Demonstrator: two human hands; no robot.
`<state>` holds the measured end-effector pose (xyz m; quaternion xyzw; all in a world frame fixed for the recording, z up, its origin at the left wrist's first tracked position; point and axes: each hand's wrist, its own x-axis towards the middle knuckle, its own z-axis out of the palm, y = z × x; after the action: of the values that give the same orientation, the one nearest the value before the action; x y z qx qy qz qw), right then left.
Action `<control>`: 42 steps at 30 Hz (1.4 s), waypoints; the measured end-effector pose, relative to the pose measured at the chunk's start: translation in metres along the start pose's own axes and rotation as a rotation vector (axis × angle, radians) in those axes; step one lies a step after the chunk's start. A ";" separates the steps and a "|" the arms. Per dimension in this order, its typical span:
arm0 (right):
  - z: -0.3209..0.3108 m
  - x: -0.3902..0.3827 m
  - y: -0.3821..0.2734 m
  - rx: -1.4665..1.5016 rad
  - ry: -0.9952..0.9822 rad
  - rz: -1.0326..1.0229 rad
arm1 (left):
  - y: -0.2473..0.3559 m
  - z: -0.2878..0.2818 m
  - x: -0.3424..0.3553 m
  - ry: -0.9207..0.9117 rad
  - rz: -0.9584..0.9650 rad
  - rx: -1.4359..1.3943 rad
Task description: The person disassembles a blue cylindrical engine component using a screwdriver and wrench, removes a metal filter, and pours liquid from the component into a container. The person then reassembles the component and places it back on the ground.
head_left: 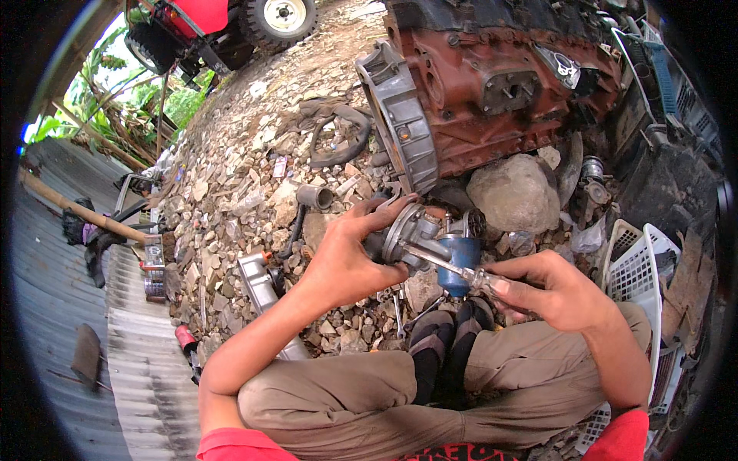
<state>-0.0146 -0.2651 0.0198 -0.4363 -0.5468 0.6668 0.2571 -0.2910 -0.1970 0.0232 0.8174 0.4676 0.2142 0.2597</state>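
In my left hand (350,250) is a round-flanged grey metal engine part (413,230). My fingers and thumb wrap its left side. Between the fingers of my right hand (550,288) is the thick end of a slim metal tool (438,261). Its shaft slants up to the left and meets the front of the metal part; the exact kind of tool is hard to make out. Just behind the shaft shows a blue metal canister (459,269), partly covered; whether it joins the part cannot be told. Below it, wrenches (399,311) lie near my shoes.
A large reddish-brown engine block (492,92) with a grey bell housing (403,115) stands ahead, beside a big stone (513,194). Stony ground surrounds me. A white plastic basket (642,269) is at right, a silver metal cover (260,284) at left, corrugated sheeting (146,346) farther left.
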 end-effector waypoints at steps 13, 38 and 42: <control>-0.012 -0.007 -0.006 0.475 -0.177 0.172 | 0.000 0.004 0.002 0.019 0.020 0.048; 0.008 -0.009 0.001 -0.628 0.236 -0.404 | 0.007 0.002 0.000 0.032 -0.008 0.156; 0.005 -0.008 0.001 -0.213 -0.036 -0.051 | 0.009 0.003 0.001 0.012 0.032 0.116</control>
<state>-0.0149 -0.2748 0.0219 -0.4352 -0.6301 0.6057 0.2163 -0.2829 -0.2011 0.0271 0.8372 0.4675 0.1955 0.2055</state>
